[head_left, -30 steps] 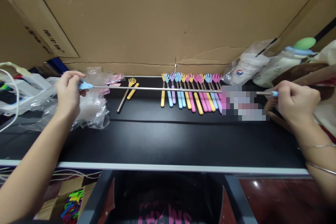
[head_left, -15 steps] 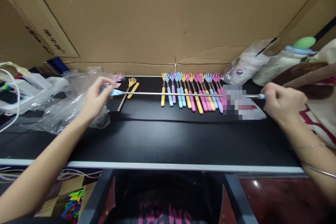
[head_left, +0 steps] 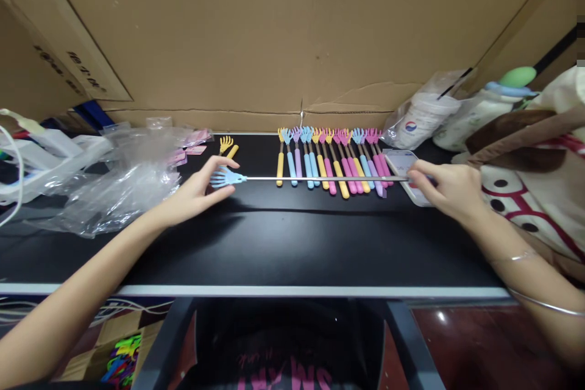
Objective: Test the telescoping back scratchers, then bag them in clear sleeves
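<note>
A light-blue, claw-headed scratcher [head_left: 292,178] with a slim metal rod stretches left to right above the black surface [head_left: 274,250]. Its claw sits within the loosely open left hand [head_left: 201,192]; the right hand [head_left: 450,192] grips its other end. Multicoloured scratchers [head_left: 337,169] lie in a row on the far side.

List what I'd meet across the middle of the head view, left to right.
Clear plastic bags, left hand, blue scratcher claw, row of back scratchers, right hand, cream cloth item.
</note>
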`<state>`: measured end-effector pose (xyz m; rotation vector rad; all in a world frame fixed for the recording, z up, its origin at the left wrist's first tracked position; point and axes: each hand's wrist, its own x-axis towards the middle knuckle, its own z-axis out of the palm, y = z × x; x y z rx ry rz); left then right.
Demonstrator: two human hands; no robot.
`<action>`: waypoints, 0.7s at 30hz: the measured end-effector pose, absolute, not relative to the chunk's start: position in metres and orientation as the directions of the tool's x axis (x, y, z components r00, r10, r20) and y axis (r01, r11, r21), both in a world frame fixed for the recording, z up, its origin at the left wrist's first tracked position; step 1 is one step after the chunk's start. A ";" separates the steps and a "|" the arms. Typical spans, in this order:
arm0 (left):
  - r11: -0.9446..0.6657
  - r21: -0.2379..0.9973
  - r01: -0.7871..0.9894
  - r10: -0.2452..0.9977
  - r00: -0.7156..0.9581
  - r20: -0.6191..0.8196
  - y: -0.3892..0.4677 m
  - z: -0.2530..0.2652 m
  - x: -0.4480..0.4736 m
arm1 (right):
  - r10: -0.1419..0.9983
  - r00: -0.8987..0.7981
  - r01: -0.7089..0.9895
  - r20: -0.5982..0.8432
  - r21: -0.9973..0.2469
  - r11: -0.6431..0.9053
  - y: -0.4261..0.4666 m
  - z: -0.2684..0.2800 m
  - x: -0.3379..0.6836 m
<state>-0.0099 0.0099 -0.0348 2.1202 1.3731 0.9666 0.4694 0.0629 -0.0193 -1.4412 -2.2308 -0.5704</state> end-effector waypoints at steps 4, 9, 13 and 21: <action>-0.414 0.672 0.615 0.910 0.264 0.320 0.007 -0.034 -0.005 | 0.743 -0.441 0.875 0.504 0.056 0.481 0.056 -0.016 0.456; -0.439 0.641 0.630 0.891 0.215 0.399 0.009 -0.029 -0.009 | 0.732 -0.412 0.865 0.542 -0.020 0.502 0.057 -0.011 0.461; -0.436 0.653 0.619 0.887 0.175 0.427 0.012 -0.027 -0.014 | 0.759 -0.354 0.878 0.547 -0.085 0.471 0.064 -0.011 0.474; -0.241 0.874 0.423 0.970 0.078 0.230 0.015 -0.024 -0.019 | 0.951 -0.139 0.570 0.276 -0.763 0.305 0.069 -0.011 0.480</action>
